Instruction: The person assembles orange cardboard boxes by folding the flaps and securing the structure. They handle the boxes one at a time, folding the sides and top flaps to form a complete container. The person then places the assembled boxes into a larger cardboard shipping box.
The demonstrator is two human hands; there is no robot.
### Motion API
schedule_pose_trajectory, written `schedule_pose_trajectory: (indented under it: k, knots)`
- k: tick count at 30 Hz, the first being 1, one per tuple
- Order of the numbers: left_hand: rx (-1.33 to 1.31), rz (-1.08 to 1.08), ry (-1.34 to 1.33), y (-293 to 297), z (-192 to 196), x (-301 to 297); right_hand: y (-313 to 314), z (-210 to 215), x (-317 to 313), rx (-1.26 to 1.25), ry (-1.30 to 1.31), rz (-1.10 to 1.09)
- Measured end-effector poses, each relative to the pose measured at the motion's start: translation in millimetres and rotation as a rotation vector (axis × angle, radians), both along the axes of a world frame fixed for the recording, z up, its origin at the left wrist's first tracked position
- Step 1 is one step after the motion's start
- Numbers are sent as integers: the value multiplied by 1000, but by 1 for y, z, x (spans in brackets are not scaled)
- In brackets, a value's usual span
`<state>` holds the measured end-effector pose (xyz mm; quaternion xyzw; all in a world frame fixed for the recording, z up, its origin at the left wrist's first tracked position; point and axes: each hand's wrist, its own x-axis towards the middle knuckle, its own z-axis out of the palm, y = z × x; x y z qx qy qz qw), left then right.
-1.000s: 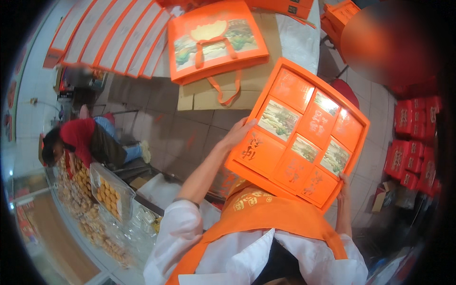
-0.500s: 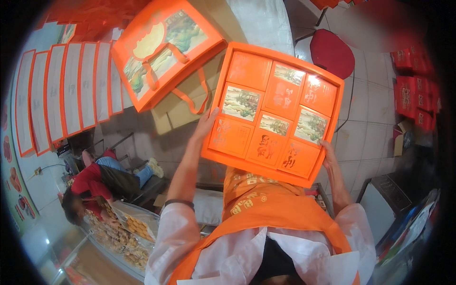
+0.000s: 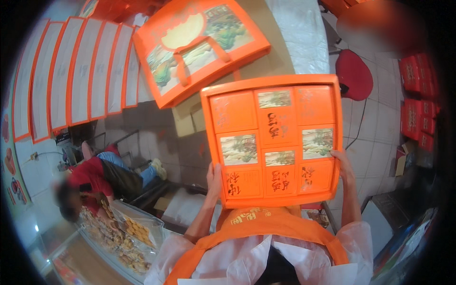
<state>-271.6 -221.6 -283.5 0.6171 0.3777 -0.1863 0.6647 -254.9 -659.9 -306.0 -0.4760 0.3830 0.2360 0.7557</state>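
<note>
A square orange gift box (image 3: 205, 124) with a raised rim is held up in front of my orange apron (image 3: 266, 221). Several smaller orange packages (image 3: 277, 126), some with landscape pictures, fill it in a fitted pattern. My left hand (image 3: 214, 179) grips its left edge near the lower corner. On the right edge, my right hand (image 3: 343, 164) has its thumb over the rim; the other fingers are hidden behind the box. An orange gift bag (image 3: 202, 35) with ribbon handles and a landscape print lies beyond it, on cardboard.
Orange-edged white bags (image 3: 83, 71) stand in a row at the left. A co-worker (image 3: 97, 178) in red leans by trays of baked goods (image 3: 135, 228) at lower left. A red stool (image 3: 354, 73) and stacked red boxes (image 3: 418, 99) are on the right.
Both hands have brought the gift box nearer to my body and turned it from tilted to nearly square. The gift bag appears farther right and higher in view.
</note>
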Motion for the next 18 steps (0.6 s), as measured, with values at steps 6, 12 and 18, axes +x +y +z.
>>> schedule_pose_trajectory:
  k: [6, 12, 18]
  knots:
    - [54, 98, 1, 66, -1, -19, 76, -12, 68, 46, -25, 307]
    - [53, 163, -49, 75, -7, -15, 91, -23, 82, 52, 16, 344]
    - [-23, 194, -23, 69, -22, -27, 57, -10, 67, 41, 54, 306]
